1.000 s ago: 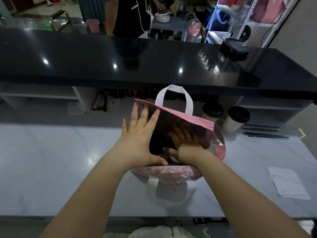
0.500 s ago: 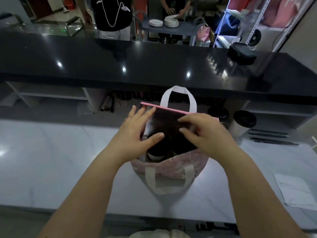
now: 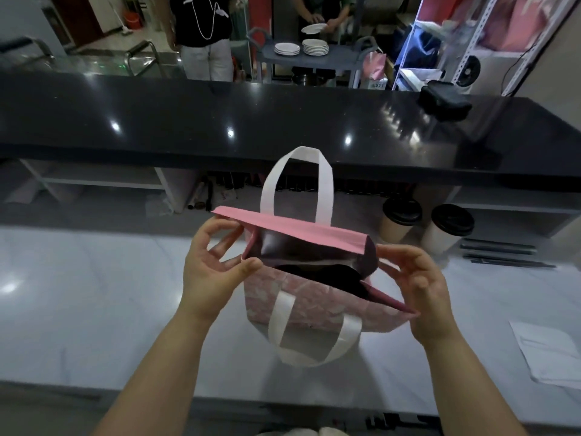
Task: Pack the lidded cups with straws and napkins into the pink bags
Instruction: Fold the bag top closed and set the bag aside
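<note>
The soft pink cloth bag [image 3: 314, 297], printed with pale blotches and lined in something dark and glossy, stands on the pale marble-look counter [image 3: 94, 309] with its mouth pulled wide. It has two flat white strap handles: the far handle [image 3: 297, 184] stands up in an arch and the near handle [image 3: 314, 344] droops down the front. A dark rounded shape sits inside the bag; what it is cannot be told. The left hand [image 3: 213, 275] pinches the bag's left mouth corner between thumb and curled fingers [image 3: 226, 234]. The right hand [image 3: 421, 291] pinches the right corner of the near rim the same way. Behind the bag to its right stand two paper cups with round black lids, one beige cup [image 3: 398, 223] and one white cup [image 3: 448, 231], just beside each other. Further right of the bag lie a few thin dark straws [image 3: 503, 256], and nearer the camera on that side a flat white paper napkin [image 3: 547, 354]. Beyond the bag runs a raised ledge of polished black stone [image 3: 283, 121].
</note>
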Motion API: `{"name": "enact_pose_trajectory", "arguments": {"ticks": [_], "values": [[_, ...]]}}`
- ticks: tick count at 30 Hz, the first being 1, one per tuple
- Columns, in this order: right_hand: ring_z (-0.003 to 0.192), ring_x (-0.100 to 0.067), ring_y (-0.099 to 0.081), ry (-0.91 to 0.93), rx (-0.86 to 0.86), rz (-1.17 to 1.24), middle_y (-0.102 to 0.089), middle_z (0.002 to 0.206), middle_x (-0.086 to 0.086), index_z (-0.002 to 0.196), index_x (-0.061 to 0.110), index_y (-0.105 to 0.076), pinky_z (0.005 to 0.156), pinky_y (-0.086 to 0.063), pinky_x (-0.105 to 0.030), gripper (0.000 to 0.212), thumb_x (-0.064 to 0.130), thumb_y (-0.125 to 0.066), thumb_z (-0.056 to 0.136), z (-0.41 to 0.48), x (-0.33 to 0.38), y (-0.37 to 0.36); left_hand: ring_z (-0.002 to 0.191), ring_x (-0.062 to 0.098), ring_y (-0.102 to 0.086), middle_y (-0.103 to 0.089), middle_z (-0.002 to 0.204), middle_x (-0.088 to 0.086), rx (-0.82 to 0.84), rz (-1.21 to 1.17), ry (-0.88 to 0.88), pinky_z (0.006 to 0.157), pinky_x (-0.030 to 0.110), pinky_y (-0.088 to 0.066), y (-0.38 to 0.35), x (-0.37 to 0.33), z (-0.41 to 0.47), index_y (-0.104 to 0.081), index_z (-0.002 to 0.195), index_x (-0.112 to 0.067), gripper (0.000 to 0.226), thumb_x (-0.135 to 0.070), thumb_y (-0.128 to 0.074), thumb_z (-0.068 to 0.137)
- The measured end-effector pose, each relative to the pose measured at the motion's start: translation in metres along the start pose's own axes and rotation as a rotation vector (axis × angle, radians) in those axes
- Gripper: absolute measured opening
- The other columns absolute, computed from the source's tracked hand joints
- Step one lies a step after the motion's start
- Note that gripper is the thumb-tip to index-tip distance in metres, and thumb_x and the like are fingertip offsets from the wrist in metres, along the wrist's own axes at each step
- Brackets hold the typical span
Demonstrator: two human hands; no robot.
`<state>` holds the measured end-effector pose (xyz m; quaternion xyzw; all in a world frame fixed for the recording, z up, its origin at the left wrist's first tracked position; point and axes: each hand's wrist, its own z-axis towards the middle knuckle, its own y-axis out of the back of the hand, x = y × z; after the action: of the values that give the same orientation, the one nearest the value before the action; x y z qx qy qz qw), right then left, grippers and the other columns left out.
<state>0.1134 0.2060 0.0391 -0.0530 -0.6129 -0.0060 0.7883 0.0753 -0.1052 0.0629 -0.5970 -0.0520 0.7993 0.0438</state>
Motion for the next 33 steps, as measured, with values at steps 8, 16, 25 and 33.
{"name": "enact_pose_trajectory", "arguments": {"ticks": [8,16,25,33], "values": [[0.127,-0.028,-0.054,-0.120,0.207,-0.027,-0.059,0.135,-0.010,0.135,0.004,-0.052,0.104,-0.045,-0.050,0.057,0.040,-0.058,0.091,0.000,-0.003,0.015,0.127,0.020,-0.057,-0.046,0.146,-0.012,0.093,0.157,-0.054,0.077,0.040,-0.061,-0.004,0.010,-0.001,-0.058,0.124,-0.023,0.077,-0.041,-0.092,0.058],[0.104,-0.017,-0.067,-0.178,0.205,0.009,-0.072,0.111,-0.003,0.121,0.032,-0.067,0.078,-0.055,-0.023,0.046,0.025,-0.080,0.077,0.004,0.004,0.012,0.118,0.019,-0.062,-0.066,0.125,-0.004,0.071,0.155,0.022,0.088,0.037,-0.057,-0.002,0.012,-0.002,-0.060,0.123,-0.032,0.070,-0.049,-0.089,0.061],[0.090,-0.017,-0.071,-0.182,0.000,-0.001,-0.075,0.096,-0.005,0.098,0.027,-0.074,0.071,-0.056,-0.022,0.023,0.021,-0.073,0.076,0.007,0.000,-0.005,0.092,0.014,-0.072,-0.075,0.103,-0.005,0.026,0.134,0.149,0.072,0.022,-0.058,0.005,0.016,-0.003,-0.074,0.103,-0.039,0.053,-0.033,-0.090,0.053],[0.074,-0.008,-0.070,-0.140,-0.197,0.010,-0.075,0.080,0.003,0.081,0.027,-0.076,0.063,-0.054,-0.018,0.030,0.000,-0.065,0.087,0.011,-0.006,-0.015,0.086,0.018,-0.074,-0.077,0.091,0.001,-0.002,0.104,0.154,0.071,0.024,-0.059,0.007,0.025,-0.008,-0.079,0.090,-0.034,0.033,-0.019,-0.083,0.061]]}}
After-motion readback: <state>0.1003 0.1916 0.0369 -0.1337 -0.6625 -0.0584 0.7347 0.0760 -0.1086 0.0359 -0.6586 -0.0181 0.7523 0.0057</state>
